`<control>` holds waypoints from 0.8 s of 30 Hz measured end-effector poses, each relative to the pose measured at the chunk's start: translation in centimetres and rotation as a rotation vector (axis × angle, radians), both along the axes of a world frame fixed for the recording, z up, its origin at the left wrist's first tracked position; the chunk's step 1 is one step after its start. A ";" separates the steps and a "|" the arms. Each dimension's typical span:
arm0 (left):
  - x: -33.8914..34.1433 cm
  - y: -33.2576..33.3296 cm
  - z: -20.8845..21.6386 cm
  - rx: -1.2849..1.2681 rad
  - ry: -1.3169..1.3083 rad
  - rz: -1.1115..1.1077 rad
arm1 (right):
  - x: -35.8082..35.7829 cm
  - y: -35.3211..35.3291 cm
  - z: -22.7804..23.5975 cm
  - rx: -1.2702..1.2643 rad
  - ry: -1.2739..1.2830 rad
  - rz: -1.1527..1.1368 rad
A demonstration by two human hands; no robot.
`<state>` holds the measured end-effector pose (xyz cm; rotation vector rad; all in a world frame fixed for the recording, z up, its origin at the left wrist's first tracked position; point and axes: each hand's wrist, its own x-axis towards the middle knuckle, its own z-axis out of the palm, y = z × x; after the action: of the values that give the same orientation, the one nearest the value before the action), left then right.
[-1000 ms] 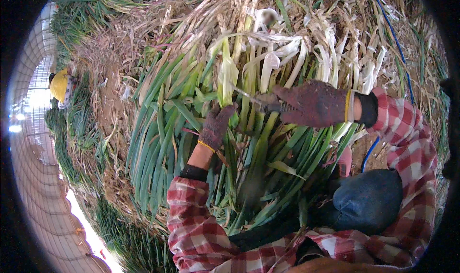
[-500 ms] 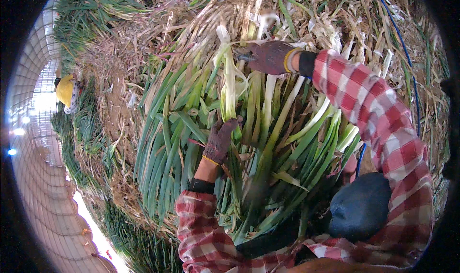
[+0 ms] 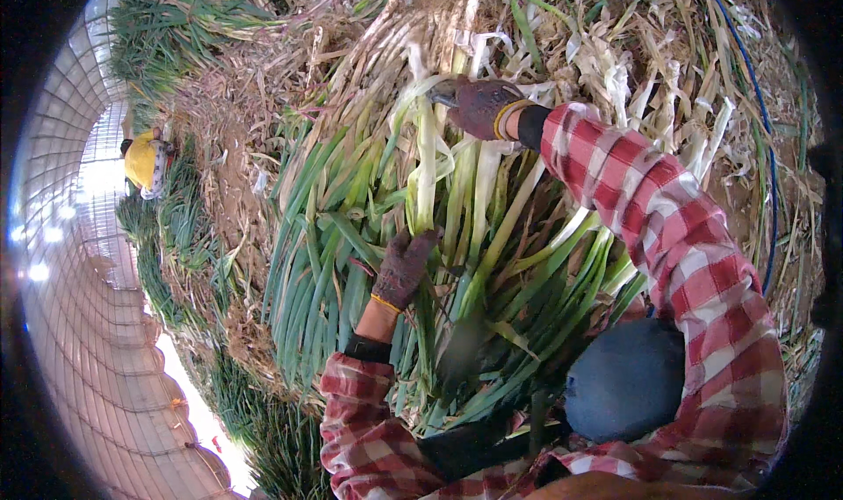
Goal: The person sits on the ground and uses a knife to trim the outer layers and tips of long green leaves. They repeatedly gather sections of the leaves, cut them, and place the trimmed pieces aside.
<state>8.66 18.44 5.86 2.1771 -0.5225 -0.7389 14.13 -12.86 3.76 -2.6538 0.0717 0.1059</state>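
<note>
My left hand (image 3: 406, 270), in a dark maroon work glove, is closed round the green part of a large green onion (image 3: 426, 179). The stalk points away from me, white root end farthest. At that pale end my right hand (image 3: 481, 107), gloved alike, is closed on a small dark, metallic-looking tool (image 3: 442, 93), whose kind I cannot make out. The tool lies against a loose, peeling outer layer of the stalk. Beneath both hands spreads a heap of green onions (image 3: 325, 263), their green leaves toward me and their white ends away.
Dry husks and trimmings (image 3: 562, 26) cover the ground beyond the heap. A blue hose or cord (image 3: 743, 52) runs along the right. More piles of green onions (image 3: 176, 17) lie to the left, where a person in yellow (image 3: 140, 162) bends low. A dark rounded knee (image 3: 625, 379) is near me.
My right hand has shifted slightly left, bringing the tool up against the stalk's pale end. The left hand keeps its hold. The whole view has shifted a little.
</note>
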 end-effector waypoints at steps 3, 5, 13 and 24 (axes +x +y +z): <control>-0.4 -1.9 0.1 -0.056 -0.125 -0.151 | -1.3 -2.8 -1.6 0.019 -0.079 -0.049; -1.0 -1.9 0.9 -0.070 -0.042 -0.116 | -3.2 -2.1 -0.7 0.040 -0.104 0.186; -0.8 -5.2 1.3 0.356 -0.262 -0.672 | -12.4 -5.9 3.0 0.238 0.069 0.231; -13.6 -13.2 2.1 0.381 0.076 -0.898 | -20.2 -5.6 6.1 0.230 0.055 0.276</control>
<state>-4.89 5.19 7.94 2.1885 -1.4553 -1.4767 -6.03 -18.46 9.86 -2.4165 -0.2734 0.2616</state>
